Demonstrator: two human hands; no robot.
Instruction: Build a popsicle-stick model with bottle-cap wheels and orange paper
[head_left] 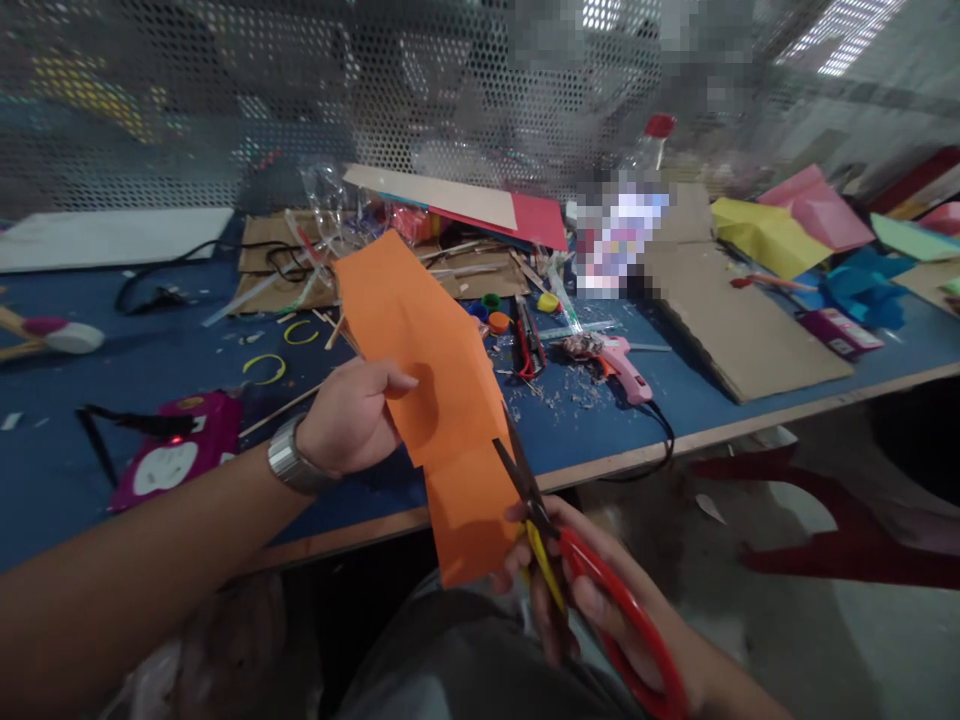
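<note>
The left hand (352,420) pinches the orange paper (427,390) at its left edge near the middle of the frame, thumb on the near face and the fingers hidden behind, closed firmly on the sheet. The right hand (592,590), lower centre-right, is closed through the red loops of the scissors (555,560), whose blades stand partly open and bite into the paper's right edge just above the sheet's lower part. The paper hangs in the air in front of the table edge, running from upper left to lower centre, with a crease across it.

It looks light and limp, apt to flop or tear if pulled; a hold close to the cut line, as the left hand has now, should keep it taut for the blades.

Beyond, the blue table (90,470) carries a pink glue gun (622,365) right of centre, a second pair of scissors (529,345), bottle caps (491,310), cardboard sheets (735,320), coloured papers (765,235) at upper right, and a magenta power strip (176,455) at left
</note>
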